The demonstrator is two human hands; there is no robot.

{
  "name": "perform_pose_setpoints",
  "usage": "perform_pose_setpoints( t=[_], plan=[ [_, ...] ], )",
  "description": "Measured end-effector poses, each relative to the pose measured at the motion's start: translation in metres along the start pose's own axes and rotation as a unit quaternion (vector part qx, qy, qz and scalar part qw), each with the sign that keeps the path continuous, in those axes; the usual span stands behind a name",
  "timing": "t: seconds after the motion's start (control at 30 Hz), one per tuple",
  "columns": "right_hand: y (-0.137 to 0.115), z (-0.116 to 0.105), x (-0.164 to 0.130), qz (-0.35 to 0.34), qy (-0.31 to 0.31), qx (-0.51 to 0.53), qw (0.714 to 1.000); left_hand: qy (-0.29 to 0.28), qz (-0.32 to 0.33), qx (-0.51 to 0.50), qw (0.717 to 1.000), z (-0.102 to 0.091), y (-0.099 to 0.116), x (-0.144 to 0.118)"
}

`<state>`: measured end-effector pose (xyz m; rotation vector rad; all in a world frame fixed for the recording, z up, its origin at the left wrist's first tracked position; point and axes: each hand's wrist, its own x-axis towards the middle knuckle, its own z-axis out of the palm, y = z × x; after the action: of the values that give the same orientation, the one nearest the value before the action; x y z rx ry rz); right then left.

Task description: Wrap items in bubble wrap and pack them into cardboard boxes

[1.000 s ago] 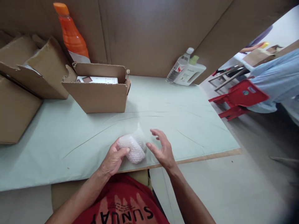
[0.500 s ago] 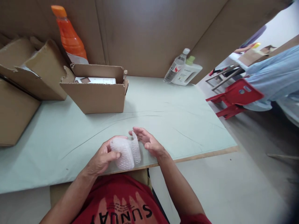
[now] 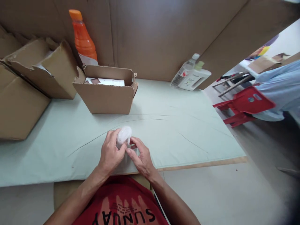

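both hands meet over the near edge of the table point(image 3: 182, 125): the left hand point(image 3: 110, 153) is wrapped around a small bubble-wrap bundle point(image 3: 123, 134), and the right hand point(image 3: 142, 156) pinches its lower side with fingertips touching the left thumb. the bundle sits just above the pale green table cover. behind it stands an open cardboard box point(image 3: 105, 97) with a white pack inside, an orange bottle point(image 3: 83, 39) behind that, and a clear bottle point(image 3: 185, 70) leaning by a white jug point(image 3: 197, 79).
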<state>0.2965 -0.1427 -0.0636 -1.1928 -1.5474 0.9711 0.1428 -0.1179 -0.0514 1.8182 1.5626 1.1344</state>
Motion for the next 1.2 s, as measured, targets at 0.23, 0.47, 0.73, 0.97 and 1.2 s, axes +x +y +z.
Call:
perform_pose_setpoints(
  t=[0.23, 0.47, 0.73, 0.97, 1.2],
  plan=[
    [0.013, -0.006, 0.007, 0.073, 0.024, 0.040, 0.996, -0.031, 0.095, -0.076, 0.992, -0.004, 0.002, -0.021],
    [0.015, -0.011, 0.011, 0.137, -0.010, 0.186, 0.973, -0.169, -0.121, -0.234, 0.950, -0.009, -0.017, -0.005],
    [0.005, -0.041, 0.034, 0.147, -0.158, 0.154, 0.964, -0.262, -0.122, -0.214, 0.933, -0.015, -0.017, 0.001],
    [-0.054, -0.073, 0.088, 0.091, -0.189, -0.025, 0.977, -0.204, -0.097, -0.206, 0.952, -0.039, -0.034, 0.022],
    [-0.101, -0.097, 0.197, -0.037, 0.039, 0.071, 0.996, 0.205, -0.058, -0.150, 0.965, -0.064, -0.083, 0.110]
  ],
)
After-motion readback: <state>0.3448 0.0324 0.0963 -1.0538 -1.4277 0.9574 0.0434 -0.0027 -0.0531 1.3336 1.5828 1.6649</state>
